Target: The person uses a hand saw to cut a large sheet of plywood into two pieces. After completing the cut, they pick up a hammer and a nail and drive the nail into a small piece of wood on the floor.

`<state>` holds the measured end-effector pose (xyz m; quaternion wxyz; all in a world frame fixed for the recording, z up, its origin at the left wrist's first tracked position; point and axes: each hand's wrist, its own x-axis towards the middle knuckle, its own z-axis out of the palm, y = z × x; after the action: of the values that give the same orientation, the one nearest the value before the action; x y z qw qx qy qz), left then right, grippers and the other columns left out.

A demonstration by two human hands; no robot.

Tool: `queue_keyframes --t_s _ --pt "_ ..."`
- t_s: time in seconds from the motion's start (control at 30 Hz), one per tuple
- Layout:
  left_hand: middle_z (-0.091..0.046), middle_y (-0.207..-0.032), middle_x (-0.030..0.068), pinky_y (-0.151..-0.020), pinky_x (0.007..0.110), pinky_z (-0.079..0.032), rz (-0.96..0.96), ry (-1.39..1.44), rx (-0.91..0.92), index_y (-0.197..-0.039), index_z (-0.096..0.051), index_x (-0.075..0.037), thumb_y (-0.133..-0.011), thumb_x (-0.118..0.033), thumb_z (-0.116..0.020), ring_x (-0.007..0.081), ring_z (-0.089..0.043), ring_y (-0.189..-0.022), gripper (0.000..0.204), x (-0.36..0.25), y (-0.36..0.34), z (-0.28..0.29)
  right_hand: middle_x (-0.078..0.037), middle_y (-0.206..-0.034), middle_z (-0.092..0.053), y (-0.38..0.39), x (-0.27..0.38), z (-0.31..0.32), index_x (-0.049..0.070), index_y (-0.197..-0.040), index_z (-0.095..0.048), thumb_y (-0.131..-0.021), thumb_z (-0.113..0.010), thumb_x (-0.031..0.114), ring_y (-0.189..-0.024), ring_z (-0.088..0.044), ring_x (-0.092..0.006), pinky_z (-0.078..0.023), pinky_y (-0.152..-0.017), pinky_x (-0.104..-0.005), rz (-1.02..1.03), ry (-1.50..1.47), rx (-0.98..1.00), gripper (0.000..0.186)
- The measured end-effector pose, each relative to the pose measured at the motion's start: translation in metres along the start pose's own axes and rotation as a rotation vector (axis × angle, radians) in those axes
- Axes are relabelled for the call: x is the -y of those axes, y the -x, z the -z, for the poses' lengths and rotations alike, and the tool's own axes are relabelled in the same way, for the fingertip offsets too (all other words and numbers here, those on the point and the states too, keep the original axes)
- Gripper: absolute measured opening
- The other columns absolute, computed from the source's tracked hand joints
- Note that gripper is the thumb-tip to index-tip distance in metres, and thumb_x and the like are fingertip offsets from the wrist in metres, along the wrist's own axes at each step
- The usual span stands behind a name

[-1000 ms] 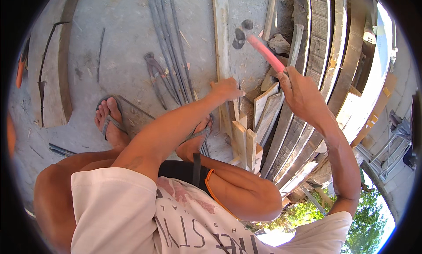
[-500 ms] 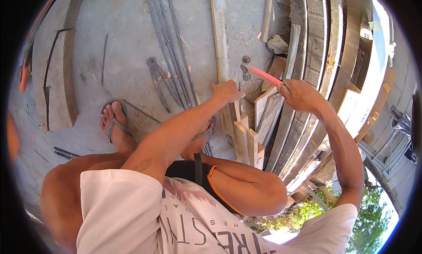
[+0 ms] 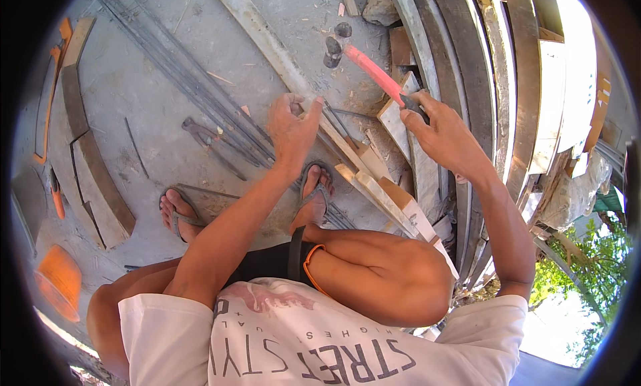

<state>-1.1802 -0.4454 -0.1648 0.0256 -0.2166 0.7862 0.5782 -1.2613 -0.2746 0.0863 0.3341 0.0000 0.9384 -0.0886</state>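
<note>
My right hand [image 3: 444, 129] is wrapped round the dark grip of a hammer [image 3: 370, 69]. Its handle is red and its dark metal head points to the far left, raised above the ground. My left hand [image 3: 292, 129] lies over a long narrow wooden board [image 3: 264, 39], thumb and curled fingers on either side of it; part of the grip is hidden. Close by the left thumb runs a thin dark rod [image 3: 339, 124]. Short pale wood pieces [image 3: 380, 196] lie around the board's near end.
Long steel bars [image 3: 180, 66] and pincers [image 3: 207, 136] lie on the concrete to the left. Farther left are a cracked timber [image 3: 100, 179], an orange-framed saw [image 3: 53, 86] and an orange container [image 3: 59, 282]. Stacked planks [image 3: 467, 59] line the right, with a stone [image 3: 380, 10] behind.
The view has turned, so the board and bars now slant. My left hand has moved off the board's near part and opened its thumb slightly; the hammer stays in my right hand.
</note>
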Motion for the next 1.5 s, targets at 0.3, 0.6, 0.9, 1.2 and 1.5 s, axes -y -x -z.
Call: queue_keyframes --t_s 0.3,0.6,0.9,1.2,1.5 --pt "-0.063 -0.128 0.0164 -0.094 0.032 -0.053 0.788 0.785 0.680 -0.139 -0.056 0.007 -0.105 -0.032 -0.067 0.0222 -0.062 -0.104 0.053 -0.066 0.037 0.031 -0.024 -0.078 -0.066 -0.006 -0.033 -0.004 0.000 -0.144 -0.057 -0.111 -0.053 0.038 -0.074 -0.067 -0.0401 -0.051 -0.079 -0.0507 0.218 0.068 0.010 0.050" --pt "-0.028 -0.159 0.0319 -0.122 0.047 -0.034 0.778 0.422 0.751 -0.157 -0.025 0.010 -0.093 -0.052 -0.070 0.0403 -0.034 -0.148 0.100 -0.075 0.018 -0.042 -0.035 -0.086 -0.070 -0.011 0.099 0.050 -0.004 -0.129 -0.060 -0.112 -0.050 0.039 -0.092 -0.069 -0.0546 -0.052 -0.082 -0.0608 0.004 0.351 0.201 0.047" --pt "-0.017 -0.170 0.0393 -0.132 0.045 -0.021 0.783 0.540 0.554 -0.163 -0.012 0.016 -0.094 -0.044 -0.060 0.0465 -0.017 -0.162 0.104 -0.079 0.020 -0.051 -0.031 -0.092 -0.070 -0.055 0.164 0.054 -0.003 -0.107 -0.064 -0.112 -0.047 0.040 -0.093 -0.069 -0.0510 -0.051 -0.085 -0.0578 0.069 0.658 0.358 0.047" --pt "-0.015 -0.169 0.0413 -0.133 0.047 -0.016 0.763 0.579 0.454 -0.161 -0.013 0.018 -0.096 -0.045 -0.063 0.0493 -0.015 -0.161 0.103 -0.079 0.025 -0.063 -0.026 -0.081 -0.067 -0.056 0.219 0.037 -0.003 -0.107 -0.056 -0.115 -0.047 0.039 -0.072 -0.068 -0.0445 -0.048 -0.065 -0.0528 0.152 0.358 -0.121 0.043" --pt "-0.016 -0.171 0.0379 -0.132 0.046 -0.022 0.809 0.569 0.456 -0.162 -0.009 0.018 -0.098 -0.035 -0.057 0.0455 -0.015 -0.162 0.096 -0.086 0.020 -0.051 -0.033 -0.083 -0.067 -0.063 0.218 0.046 -0.004 -0.102 -0.061 -0.114 -0.044 0.039 -0.082 -0.067 -0.0525 -0.049 -0.075 -0.0605 0.124 0.483 0.085 0.048"
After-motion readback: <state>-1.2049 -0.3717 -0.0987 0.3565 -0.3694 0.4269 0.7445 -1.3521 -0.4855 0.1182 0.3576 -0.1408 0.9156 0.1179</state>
